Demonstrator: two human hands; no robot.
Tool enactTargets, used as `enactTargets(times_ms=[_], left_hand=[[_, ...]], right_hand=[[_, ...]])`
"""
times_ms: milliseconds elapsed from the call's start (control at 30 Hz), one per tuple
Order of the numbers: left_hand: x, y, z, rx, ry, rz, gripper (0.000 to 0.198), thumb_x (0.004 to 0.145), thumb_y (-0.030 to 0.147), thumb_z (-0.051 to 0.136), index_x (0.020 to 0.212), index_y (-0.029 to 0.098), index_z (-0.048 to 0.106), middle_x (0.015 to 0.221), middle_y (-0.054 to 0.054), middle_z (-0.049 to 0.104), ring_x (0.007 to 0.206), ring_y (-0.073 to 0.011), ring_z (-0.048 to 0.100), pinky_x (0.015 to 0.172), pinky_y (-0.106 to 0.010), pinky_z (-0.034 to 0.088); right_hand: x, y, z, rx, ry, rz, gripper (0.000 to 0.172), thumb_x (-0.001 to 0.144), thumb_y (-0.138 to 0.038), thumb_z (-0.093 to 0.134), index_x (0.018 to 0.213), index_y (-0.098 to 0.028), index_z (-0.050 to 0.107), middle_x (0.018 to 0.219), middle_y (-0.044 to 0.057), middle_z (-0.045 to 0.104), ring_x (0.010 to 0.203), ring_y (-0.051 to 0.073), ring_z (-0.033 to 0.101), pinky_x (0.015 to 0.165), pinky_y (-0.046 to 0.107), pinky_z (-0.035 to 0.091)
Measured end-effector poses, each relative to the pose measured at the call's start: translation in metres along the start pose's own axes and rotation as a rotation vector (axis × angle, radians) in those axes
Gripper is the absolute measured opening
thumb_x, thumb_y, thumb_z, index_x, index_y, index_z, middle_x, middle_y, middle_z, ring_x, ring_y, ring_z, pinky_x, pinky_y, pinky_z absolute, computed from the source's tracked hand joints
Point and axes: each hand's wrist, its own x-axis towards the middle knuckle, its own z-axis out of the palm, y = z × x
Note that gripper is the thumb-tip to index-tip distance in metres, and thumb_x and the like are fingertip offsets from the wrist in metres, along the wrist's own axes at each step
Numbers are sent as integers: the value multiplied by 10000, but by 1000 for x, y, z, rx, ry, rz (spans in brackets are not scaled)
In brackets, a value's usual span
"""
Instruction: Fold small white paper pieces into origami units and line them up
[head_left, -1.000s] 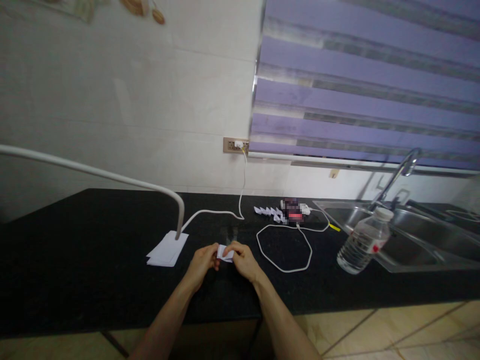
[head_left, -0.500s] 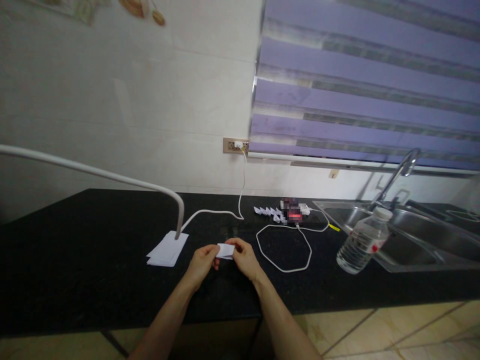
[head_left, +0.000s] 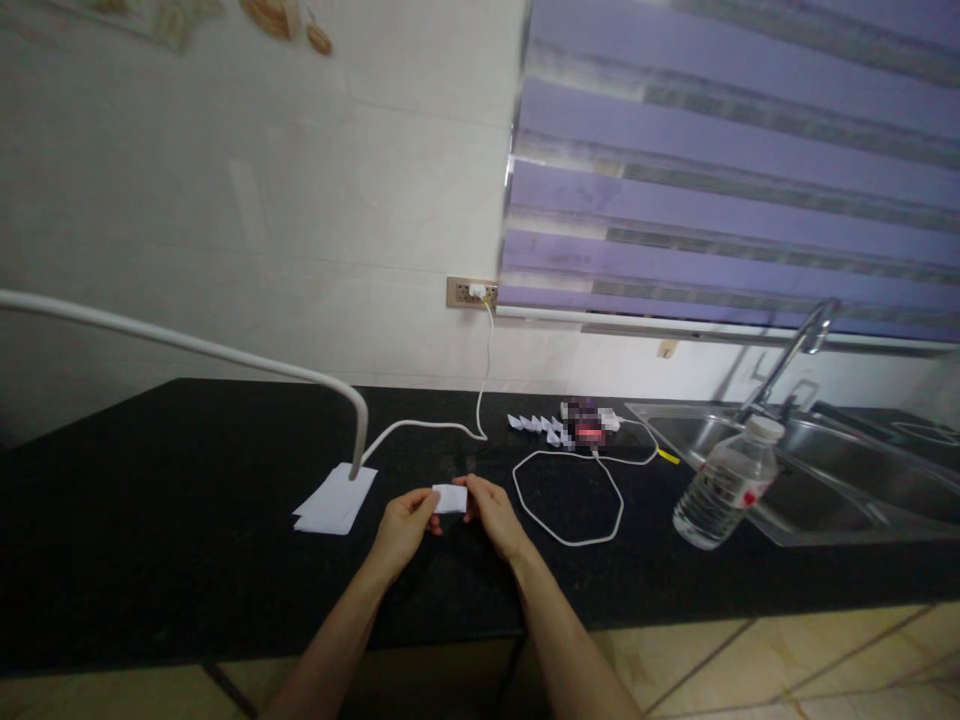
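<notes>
My left hand (head_left: 403, 528) is pinching a small white folded-paper rectangle (head_left: 450, 499) while my right hand (head_left: 491, 515) is gripping its opposite edge, over the black stone countertop (head_left: 225, 580). Small white creased-paper pieces (head_left: 535, 425) are lying beyond, seemingly finished; flat white paper sheets (head_left: 330, 505) are remaining unfolded leftward.

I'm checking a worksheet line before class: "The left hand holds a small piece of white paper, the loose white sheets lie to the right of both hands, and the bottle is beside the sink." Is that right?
Not quite: the head view shows the white sheets lying to the left of both hands. The rest is as you wrote.
</notes>
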Motion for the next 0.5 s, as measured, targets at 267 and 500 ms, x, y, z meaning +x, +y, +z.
enactTargets(times_ms=[267,500], left_hand=[[-3,2,2,-33,-31,5,297,683,417,535,761,138,602,482,38,542,421,-99,507,440,-208,414],[-3,1,3,-68,-84,-10,290,706,420,511,753,139,564,461,35,546,395,-98,507,420,-208,423]], right_hand=[[-3,-2,1,-51,-8,-26,294,743,-393,516,858,-148,632,635,-9,541,518,78,428,463,184,344],[-4,-5,2,-61,19,-25,272,736,-373,529,853,-152,635,644,-3,545,513,78,427,453,184,339]])
